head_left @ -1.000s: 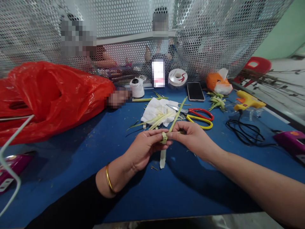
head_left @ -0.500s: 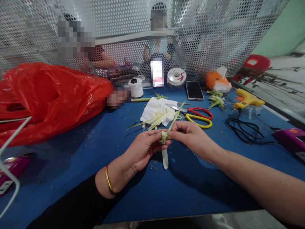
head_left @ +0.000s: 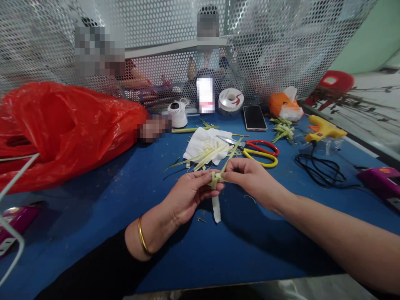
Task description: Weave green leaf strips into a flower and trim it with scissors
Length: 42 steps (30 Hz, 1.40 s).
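My left hand (head_left: 187, 193) and my right hand (head_left: 250, 177) meet above the blue table (head_left: 93, 200), both pinching a pale green leaf strip (head_left: 215, 204). The strip is folded into a small knot between my fingertips. One end hangs down toward the table, the other slants up and right toward the scissors. A gold bangle (head_left: 142, 235) circles my left wrist.
Behind my hands lie a white cloth with leaf strips (head_left: 208, 146), red and yellow scissors (head_left: 259, 152), a phone (head_left: 253, 118), a ribbon spool (head_left: 231, 101), a yellow glue gun (head_left: 323, 130) with black cord (head_left: 320, 171), and a red plastic bag (head_left: 65, 125). People sit beyond the perforated screen (head_left: 281, 46).
The leaf strip's upper end has shortened slightly as my fingers worked the fold tighter. Both hands stay in nearly the same place.
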Motion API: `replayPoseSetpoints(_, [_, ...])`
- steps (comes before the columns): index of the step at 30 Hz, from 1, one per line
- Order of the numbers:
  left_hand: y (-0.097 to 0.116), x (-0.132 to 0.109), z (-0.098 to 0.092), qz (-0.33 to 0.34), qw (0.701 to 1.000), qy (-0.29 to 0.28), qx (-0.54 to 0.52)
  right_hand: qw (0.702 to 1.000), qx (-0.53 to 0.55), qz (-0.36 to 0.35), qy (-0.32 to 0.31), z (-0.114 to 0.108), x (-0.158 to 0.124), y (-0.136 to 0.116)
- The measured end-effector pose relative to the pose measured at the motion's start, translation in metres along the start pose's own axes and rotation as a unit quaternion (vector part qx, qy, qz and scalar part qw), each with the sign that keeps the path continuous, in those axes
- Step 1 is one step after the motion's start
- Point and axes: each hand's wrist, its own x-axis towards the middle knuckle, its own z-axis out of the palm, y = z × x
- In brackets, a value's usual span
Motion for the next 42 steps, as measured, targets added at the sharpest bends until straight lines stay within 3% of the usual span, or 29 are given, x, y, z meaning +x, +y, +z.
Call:
replayPoseSetpoints(11, [0.003, -0.003, 0.002, 0.001, 0.999, 0.025, 0.043, 1.000, -0.025, 0.005, 0.009, 0.002, 0.000, 0.003])
replayPoseSetpoints(21, [0.002, -0.003, 0.004, 0.007, 0.997, 0.050, 0.055, 0.996, -0.062, -0.030, 0.064, 0.012, -0.002, 0.012])
replayPoseSetpoints(26, [0.000, -0.003, 0.005, 0.004, 0.996, 0.076, 0.042, 0.996, -0.056, -0.045, 0.060, 0.014, -0.003, 0.014])
replayPoseSetpoints(35, [-0.002, -0.004, 0.010, 0.036, 0.998, 0.040, 0.032, 0.983, -0.089, -0.084, 0.138, 0.021, -0.006, 0.016])
replayPoseSetpoints(42, [-0.001, -0.004, 0.011, 0.037, 0.996, 0.070, 0.050, 0.993, -0.082, -0.070, 0.046, 0.010, -0.004, 0.011])
